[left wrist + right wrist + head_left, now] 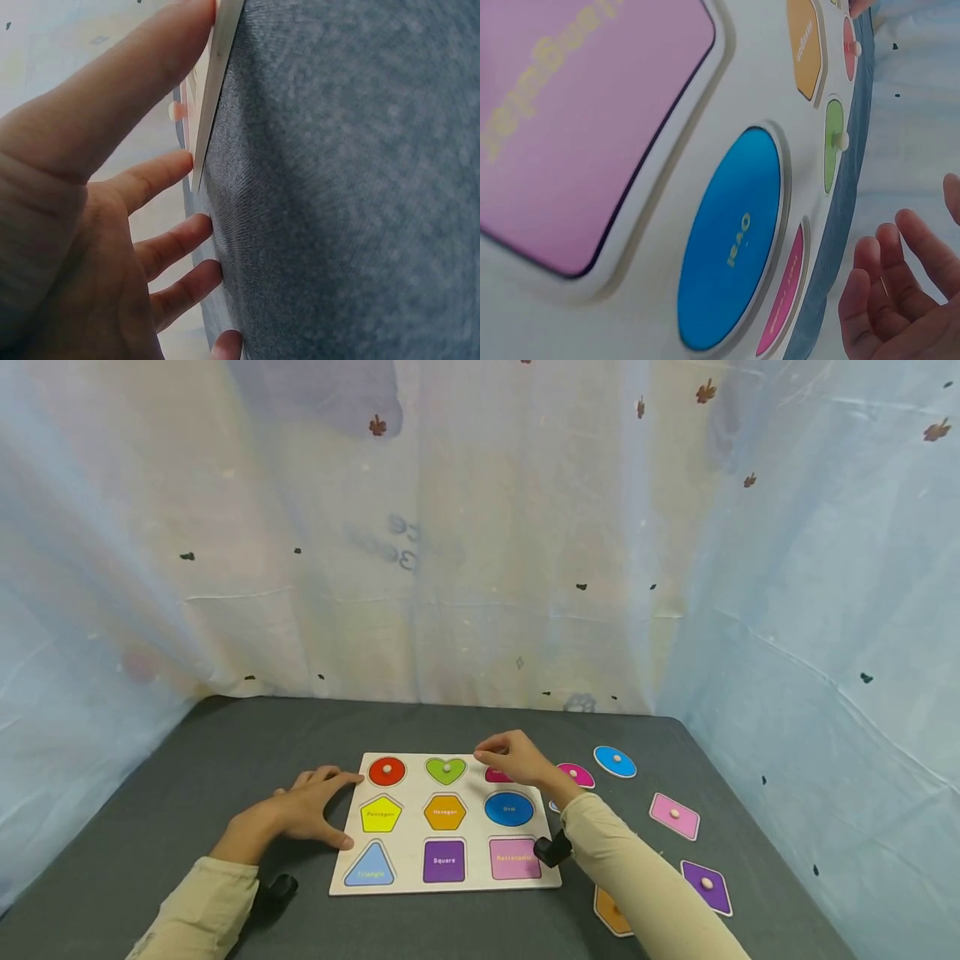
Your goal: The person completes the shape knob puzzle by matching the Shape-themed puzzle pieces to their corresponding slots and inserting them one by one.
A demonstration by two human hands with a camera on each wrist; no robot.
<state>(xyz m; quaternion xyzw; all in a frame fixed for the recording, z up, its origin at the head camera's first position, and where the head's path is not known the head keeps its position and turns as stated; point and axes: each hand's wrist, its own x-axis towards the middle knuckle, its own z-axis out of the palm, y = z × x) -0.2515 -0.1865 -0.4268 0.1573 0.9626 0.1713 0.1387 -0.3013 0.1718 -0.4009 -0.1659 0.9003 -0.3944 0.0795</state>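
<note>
A white shape puzzle board (408,827) lies on the grey cloth. The red circle piece (387,771) and green heart piece (446,770) sit in its top row, their knobs showing. My left hand (303,806) is spread at the board's left edge. Its thumb and index fingertip touch that edge in the left wrist view, while other fingertips rest on the cloth. Above the magenta recess (497,775) at the top right corner hovers my right hand (521,760), fingers loosely bent, nothing held. The blue oval recess (731,240) appears below that hand in the right wrist view.
Loose knobbed pieces lie right of the board: a magenta piece (577,775), blue oval (615,762), pink rectangle (675,816), purple square (707,887) and orange hexagon (611,914). My right forearm partly covers the hexagon. Pale curtains (480,527) enclose the table.
</note>
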